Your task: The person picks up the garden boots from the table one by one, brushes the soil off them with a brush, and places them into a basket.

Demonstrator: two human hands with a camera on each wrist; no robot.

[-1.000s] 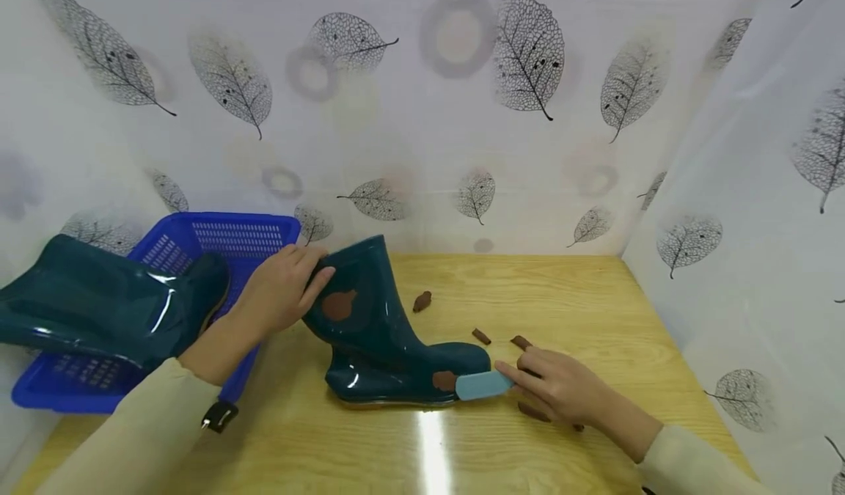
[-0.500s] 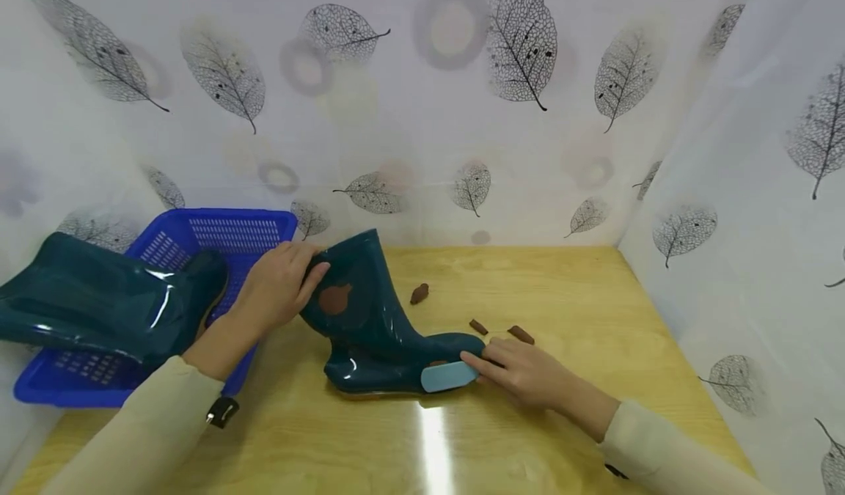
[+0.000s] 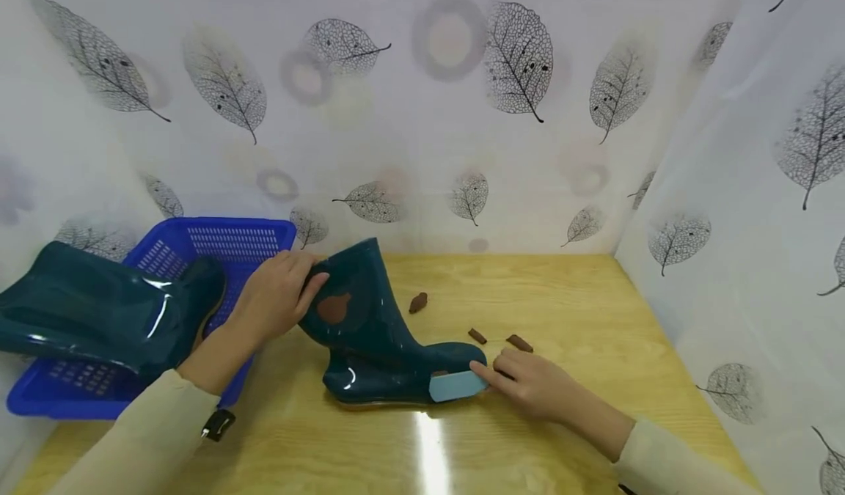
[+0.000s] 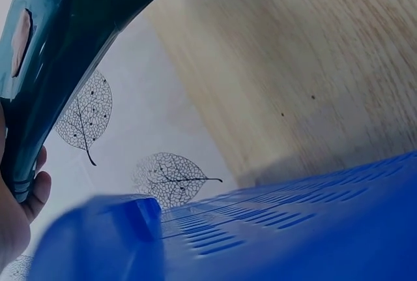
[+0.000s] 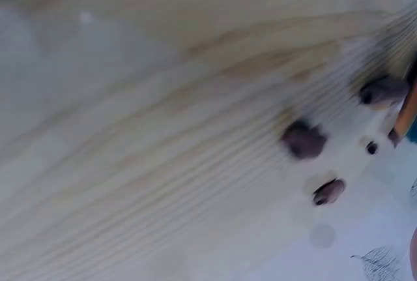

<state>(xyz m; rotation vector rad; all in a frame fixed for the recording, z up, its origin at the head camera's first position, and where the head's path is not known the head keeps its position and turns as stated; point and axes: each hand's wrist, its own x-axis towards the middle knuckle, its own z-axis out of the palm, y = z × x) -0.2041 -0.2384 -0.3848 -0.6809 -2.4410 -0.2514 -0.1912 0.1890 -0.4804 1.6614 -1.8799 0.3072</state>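
Note:
A dark green rain boot (image 3: 372, 334) rests on its sole on the wooden table, toe to the right. My left hand (image 3: 273, 297) grips the top of its shaft; fingers show round that edge in the left wrist view. Brown patches mark the boot, one large patch (image 3: 333, 309) high on the shaft. Over the toe's side, my right hand (image 3: 535, 383) holds a light blue oblong tool (image 3: 457, 386) flat against the boot, covering most of a lower brown patch. The tool's underside is hidden. In the right wrist view, brown clumps (image 5: 303, 140) lie on the table.
At the left stands a blue plastic basket (image 3: 238, 240) with a second green boot (image 3: 99, 312) lying across it. Loose brown pieces (image 3: 419, 303) (image 3: 477, 336) (image 3: 520, 343) lie behind the toe. A leaf-printed sheet (image 3: 422, 114) encloses the table's back and sides.
My right hand has slid the blue tool left along the boot's side over the lower brown patch, then slightly back right. The left hand keeps its grip on the boot.

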